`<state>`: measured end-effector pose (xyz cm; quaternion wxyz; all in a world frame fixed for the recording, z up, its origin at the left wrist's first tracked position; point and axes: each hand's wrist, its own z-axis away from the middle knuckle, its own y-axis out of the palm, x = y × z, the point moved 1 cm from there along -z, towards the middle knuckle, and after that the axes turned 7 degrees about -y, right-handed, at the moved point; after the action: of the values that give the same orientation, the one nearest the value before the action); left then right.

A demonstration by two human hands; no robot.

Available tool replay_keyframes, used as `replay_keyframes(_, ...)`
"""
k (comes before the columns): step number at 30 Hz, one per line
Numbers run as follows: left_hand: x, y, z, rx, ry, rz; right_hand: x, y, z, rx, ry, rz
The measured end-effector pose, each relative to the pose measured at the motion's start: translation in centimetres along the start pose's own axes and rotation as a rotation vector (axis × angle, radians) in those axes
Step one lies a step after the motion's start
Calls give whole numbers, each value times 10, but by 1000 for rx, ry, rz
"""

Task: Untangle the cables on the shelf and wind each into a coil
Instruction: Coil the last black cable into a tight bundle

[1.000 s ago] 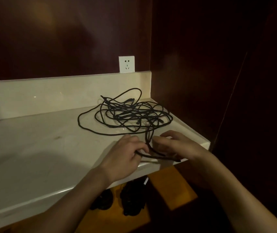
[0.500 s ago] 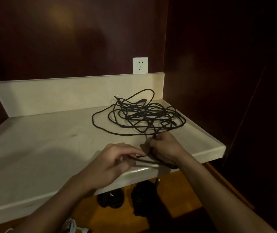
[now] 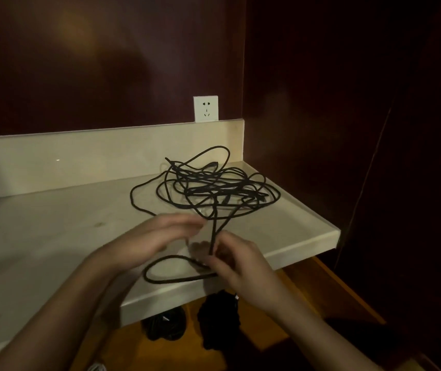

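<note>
Right hand: I see my right hand [image 3: 236,261] near the front edge of the shelf [image 3: 53,236], its fingers curled round a black cable strand [image 3: 215,226], so its grip is closed on that strand.
Strand: from the right hand it rises toward the tangle, and a single loop [image 3: 165,274] of the same black cable hangs from under that hand, lying over the shelf's front part.
Left hand: my left hand [image 3: 160,236] is just left of the right one, above the shelf, fingers stretched toward the strand. It is motion-blurred; I make out no cable in its grip, and the fingers look relaxed rather than clenched.
Cables: the tangle of black cables [image 3: 214,186] lies on the shelf's right rear part, near the corner, with one wide loop reaching out to the left. I cannot tell how many cables are in it.
Shelf: pale stone, with a low upstand [image 3: 93,153] along the back.
Socket: a white wall socket [image 3: 205,108] sits just above the upstand, behind the tangle.
Wall: dark reddish wood panels [image 3: 106,62] behind and to the right.
Below the shelf: two dark bundles [image 3: 219,317] lie on an orange-brown floor [image 3: 267,330]; I cannot tell what they are.
</note>
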<state>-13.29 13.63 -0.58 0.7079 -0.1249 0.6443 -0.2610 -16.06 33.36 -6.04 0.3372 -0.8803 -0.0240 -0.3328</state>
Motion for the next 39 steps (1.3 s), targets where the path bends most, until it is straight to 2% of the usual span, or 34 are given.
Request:
replay_keyframes(1, -6, 8, -8, -130, -15, 15, 3, 6, -1, 6, -23, 8)
replay_keyframes(2, -9, 17, -15, -193, -18, 26, 4, 13, -2, 20, -34, 6)
replay_keyframes(4, -10, 35, -29, -235, -25, 110, 9, 23, -5, 62, -22, -46)
replay_keyframes(7, -4, 36, -34, -383, 7, 223, 10, 20, -8, 73, 118, -312)
replay_keyframes(9, 5, 28, -28, -490, 83, 147, 4, 14, -8, -29, 222, -396)
replay_keyframes(11, 13, 18, -19, -557, 117, 28, -6, 8, -10, -208, 260, -264)
replay_keyframes(13, 16, 15, -11, -499, 141, -47, -11, -1, -22, -375, 201, -31)
replay_keyframes(15, 18, 22, -10, -408, 175, -58, -14, -13, -50, -445, 92, 175)
replay_keyframes(17, 22, 27, -17, -399, 193, -88, -22, -23, -89, -339, 45, 381)
replay_keyframes(20, 28, 26, -30, -396, 157, -198, -43, -21, -136, -28, 190, 623)
replay_keyframes(22, 28, 25, -37, -400, 174, -340, -57, -10, -147, 72, 265, 530)
replay_keyframes(25, 29, 22, -46, -450, 198, -508, -73, 1, -140, 60, 233, 344)
replay_keyframes(27, 38, 15, -54, -480, 161, -520, -74, 1, -129, -37, 192, 272)
replay_keyframes(29, 48, 9, -63, -487, 119, -498, -60, -2, -114, -216, 154, 67)
replay_keyframes(30, 52, 6, -67, -496, 99, -422, -51, -2, -106, -263, 151, -97)
replay_keyframes(32, 52, 1, -73, -533, 41, -104, -37, -2, -89, -225, 145, -299)
replay_keyframes(35, 44, -9, -79, -606, -65, 352, -35, 0, -73, -75, 7, -119)
replay_keyframes(37, 38, -11, -79, -576, -75, 590, -41, 2, -66, -10, -98, 1)
replay_keyframes(39, 34, -16, -75, -492, 1, 957, -46, 5, -63, 21, -154, 70)
